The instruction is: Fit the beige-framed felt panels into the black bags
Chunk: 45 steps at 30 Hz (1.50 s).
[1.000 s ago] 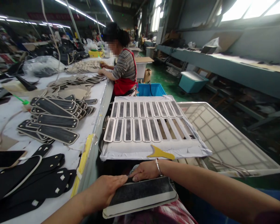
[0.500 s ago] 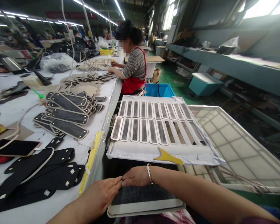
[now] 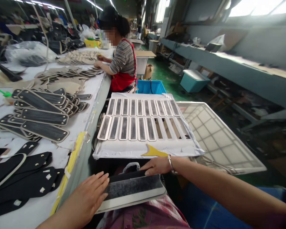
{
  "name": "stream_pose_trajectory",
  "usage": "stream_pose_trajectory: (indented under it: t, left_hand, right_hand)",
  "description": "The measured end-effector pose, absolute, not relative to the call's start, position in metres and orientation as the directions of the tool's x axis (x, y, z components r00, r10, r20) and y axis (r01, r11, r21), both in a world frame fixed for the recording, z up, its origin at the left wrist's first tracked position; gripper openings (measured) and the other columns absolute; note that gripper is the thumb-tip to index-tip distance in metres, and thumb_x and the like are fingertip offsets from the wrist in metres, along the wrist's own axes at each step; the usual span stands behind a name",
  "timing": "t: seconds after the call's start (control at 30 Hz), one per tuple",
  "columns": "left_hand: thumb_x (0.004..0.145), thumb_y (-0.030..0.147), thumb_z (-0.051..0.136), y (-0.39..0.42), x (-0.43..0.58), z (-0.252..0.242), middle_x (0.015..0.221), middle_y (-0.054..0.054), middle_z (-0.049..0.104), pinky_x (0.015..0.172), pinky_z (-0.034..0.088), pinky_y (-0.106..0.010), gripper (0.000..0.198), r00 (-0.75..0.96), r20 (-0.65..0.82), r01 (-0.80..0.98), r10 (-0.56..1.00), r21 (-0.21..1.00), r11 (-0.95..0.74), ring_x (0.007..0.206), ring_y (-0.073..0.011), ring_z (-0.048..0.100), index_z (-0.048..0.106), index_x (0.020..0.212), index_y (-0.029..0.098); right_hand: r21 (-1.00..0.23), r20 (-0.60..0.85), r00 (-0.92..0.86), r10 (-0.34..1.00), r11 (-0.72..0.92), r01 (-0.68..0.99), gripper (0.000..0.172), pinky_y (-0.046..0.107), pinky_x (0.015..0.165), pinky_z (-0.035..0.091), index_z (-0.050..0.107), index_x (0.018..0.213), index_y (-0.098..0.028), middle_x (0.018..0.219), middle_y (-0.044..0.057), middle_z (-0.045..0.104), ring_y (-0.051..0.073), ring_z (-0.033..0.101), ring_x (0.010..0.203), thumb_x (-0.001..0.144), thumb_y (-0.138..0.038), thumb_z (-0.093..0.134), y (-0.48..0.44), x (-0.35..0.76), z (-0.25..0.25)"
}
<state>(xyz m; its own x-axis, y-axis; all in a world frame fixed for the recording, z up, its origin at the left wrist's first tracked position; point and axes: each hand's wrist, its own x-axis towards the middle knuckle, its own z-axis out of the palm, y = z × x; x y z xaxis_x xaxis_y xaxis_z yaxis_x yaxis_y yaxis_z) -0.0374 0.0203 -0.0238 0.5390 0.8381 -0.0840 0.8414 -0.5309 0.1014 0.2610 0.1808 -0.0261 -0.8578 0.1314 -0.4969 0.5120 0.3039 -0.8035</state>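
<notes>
A flat panel [image 3: 133, 186], with a black strip and a pale border, rests on my lap. On its left end lies my left hand [image 3: 91, 192], fingers stretched out flat. At the far right edge of the panel is my right hand [image 3: 157, 165], wearing a bracelet; its fingers are stretched out leftward and touch the panel. A pale curved loop [image 3: 131, 166] sticks up beside those fingertips. Just beyond my right hand, a yellow forked scraper [image 3: 154, 150] lies on the white-covered board [image 3: 124, 150], below rows of dark strips with pale borders [image 3: 128, 128].
On the left table [image 3: 73, 114] are a pile of strap pieces with studs [image 3: 45, 116], black cut pieces [image 3: 26, 178] and beige pieces [image 3: 62, 79]. A co-worker [image 3: 122, 60] sits beyond. Right of the board stands a white grid frame [image 3: 212, 133]; a blue bin [image 3: 151, 86] is behind.
My hands, close together over the panel before, have moved apart, the right one rightward along its far edge. The view has turned right. The curved loop now shows.
</notes>
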Motion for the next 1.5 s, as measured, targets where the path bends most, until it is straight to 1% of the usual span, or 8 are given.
stream_pose_trajectory:
  t: [0.1, 0.27, 0.53, 0.87, 1.17, 1.23, 1.33, 1.5]
  left_hand:
    - [0.086, 0.038, 0.048, 0.020, -0.003, -0.022, 0.126, -0.011, 0.055, 0.096, 0.042, -0.050, 0.037, 0.458, -0.048, 0.881, 0.888, 0.155, -0.446, 0.117, -0.0308, 0.048, 0.061, 0.112, 0.015]
    - [0.083, 0.021, 0.053, 0.014, 0.076, -0.018, 0.118, -0.007, 0.058, 0.094, 0.044, -0.035, 0.035, 0.517, 0.014, 0.762, 0.856, 0.449, -0.467, 0.107, -0.0206, 0.052, 0.053, 0.117, 0.019]
    - [0.088, 0.021, 0.046, 0.009, 0.111, -0.024, 0.091, -0.003, 0.060, 0.080, 0.044, -0.033, 0.018, 0.476, 0.016, 0.742, 0.879, 0.529, -0.412, 0.085, -0.0176, 0.052, 0.064, 0.084, 0.021]
    - [0.084, 0.014, 0.044, 0.002, 0.134, -0.027, 0.080, -0.004, 0.056, 0.076, 0.040, -0.032, 0.019, 0.277, 0.097, 0.859, 0.956, 0.420, -0.291, 0.080, -0.0187, 0.050, 0.054, 0.068, 0.017]
    - [0.076, 0.013, 0.046, 0.014, 0.140, -0.028, 0.082, -0.003, 0.051, 0.073, 0.038, -0.030, 0.007, 0.156, -0.025, 0.930, 0.987, 0.341, -0.138, 0.080, -0.0192, 0.050, 0.048, 0.073, 0.019]
    - [0.075, 0.013, 0.047, 0.016, 0.139, -0.030, 0.089, -0.004, 0.050, 0.073, 0.039, -0.030, 0.011, 0.127, -0.026, 0.914, 0.992, 0.393, -0.106, 0.082, -0.0189, 0.051, 0.047, 0.084, 0.019]
    - [0.072, 0.012, 0.048, 0.016, 0.140, -0.031, 0.095, -0.004, 0.049, 0.075, 0.041, -0.031, 0.023, 0.118, -0.028, 0.890, 0.993, 0.447, -0.093, 0.085, -0.0194, 0.052, 0.044, 0.093, 0.020]
    - [0.072, 0.008, 0.048, 0.007, 0.130, -0.024, 0.094, -0.005, 0.048, 0.083, 0.040, -0.032, 0.020, 0.156, 0.078, 0.872, 0.985, 0.457, -0.174, 0.090, -0.0197, 0.049, 0.045, 0.089, 0.018]
  right_hand:
    - [-0.795, -0.340, -0.825, 0.451, 0.331, 0.508, 0.036, 0.034, 0.095, 0.040, 0.058, 0.119, -0.023, 0.118, 0.004, 0.060, 0.021, 0.055, 0.106, 0.084, -0.028, 0.053, 0.157, 0.273, -0.025]
    - [-0.825, 0.066, -0.564, 0.823, 0.363, 0.433, 0.029, 0.034, 0.097, 0.041, 0.059, 0.113, -0.020, 0.115, 0.008, 0.060, 0.018, 0.054, 0.107, 0.087, -0.027, 0.048, 0.089, 0.312, -0.024]
    - [-0.632, 0.319, -0.509, 0.800, 0.580, 0.514, 0.008, 0.047, 0.098, 0.037, 0.069, 0.081, -0.023, 0.120, 0.009, 0.054, 0.025, 0.045, 0.117, 0.078, -0.021, 0.062, 0.030, 0.319, -0.055]
    - [-0.490, 0.500, -0.315, 0.807, 0.564, 0.665, 0.016, 0.049, 0.103, 0.031, 0.063, 0.073, -0.020, 0.123, 0.008, 0.052, 0.024, 0.042, 0.120, 0.081, -0.014, 0.050, 0.018, 0.301, -0.068]
    - [-0.688, 0.329, -0.147, 0.933, 0.344, 0.640, 0.020, 0.038, 0.095, 0.044, 0.052, 0.089, -0.016, 0.117, 0.015, 0.052, 0.024, 0.035, 0.127, 0.070, -0.009, 0.050, 0.026, 0.289, -0.078]
    - [-0.622, 0.369, -0.160, 0.916, 0.371, 0.689, 0.033, 0.040, 0.097, 0.042, 0.052, 0.105, -0.014, 0.129, 0.017, 0.044, 0.025, 0.034, 0.128, 0.072, -0.010, 0.049, 0.024, 0.290, -0.075]
    - [-0.342, 0.511, -0.354, 0.783, 0.563, 0.752, 0.046, 0.046, 0.106, 0.029, 0.045, 0.126, -0.015, 0.141, 0.012, 0.033, 0.025, 0.026, 0.132, 0.081, -0.010, 0.044, 0.014, 0.294, -0.075]
    - [0.094, 0.504, -0.671, 0.543, 0.738, 0.668, 0.047, 0.043, 0.112, 0.010, 0.044, 0.129, -0.006, 0.140, 0.014, 0.036, 0.028, 0.025, 0.132, 0.086, -0.026, 0.046, -0.001, 0.293, -0.091]
